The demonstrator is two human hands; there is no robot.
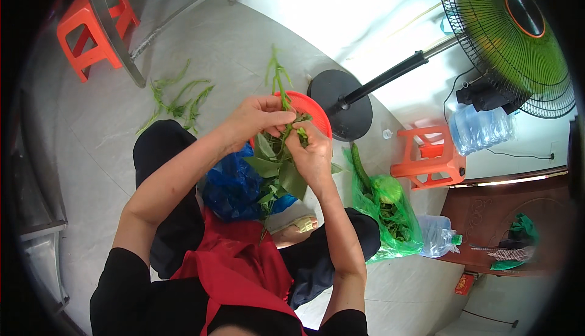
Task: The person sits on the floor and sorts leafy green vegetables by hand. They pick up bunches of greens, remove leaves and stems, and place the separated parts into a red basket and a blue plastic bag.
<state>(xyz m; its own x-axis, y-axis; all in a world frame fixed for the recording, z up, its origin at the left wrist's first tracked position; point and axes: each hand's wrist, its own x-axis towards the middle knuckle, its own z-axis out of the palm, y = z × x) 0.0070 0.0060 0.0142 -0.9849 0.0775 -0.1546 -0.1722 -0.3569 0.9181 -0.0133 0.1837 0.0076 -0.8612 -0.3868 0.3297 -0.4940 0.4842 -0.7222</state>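
My left hand pinches a long green leafy stem, whose tip points away from me. Close beside it, my right hand is closed on the same greens lower down, its fingertips partly hidden. Broad leaves hang below both hands toward my lap. Under the hands stands a round red plastic basket with some greens inside; the hands cover much of it. A blue plastic bag lies between my knees, partly behind the leaves.
Loose green stems lie on the floor at left. At right are a green bag of vegetables, a water jug and an orange stool. A standing fan's black base sits just beyond the basket. Another orange stool stands far left.
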